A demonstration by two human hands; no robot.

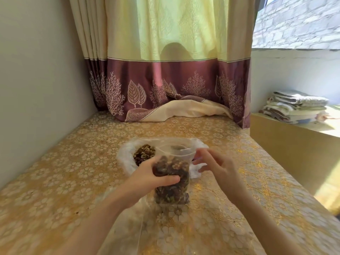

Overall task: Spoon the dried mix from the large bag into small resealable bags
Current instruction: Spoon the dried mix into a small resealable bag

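Left hand (152, 174) fingers gripping unlabelled small bag (172, 179), right hand (216, 165) fingers loosely spread, holding nothing

1. A room in a home, probably a bedroom or sitting room.
2. A long yellow curtain with a maroon leaf-patterned hem (165, 74) hangs over the window, pooling on the surface.
3. A gold floral-patterned plastic tablecloth (73, 162) covers the table.
4. A stack of folded pale linens (294, 107) rests on a low wooden ledge (287, 144) beside plain white walls.
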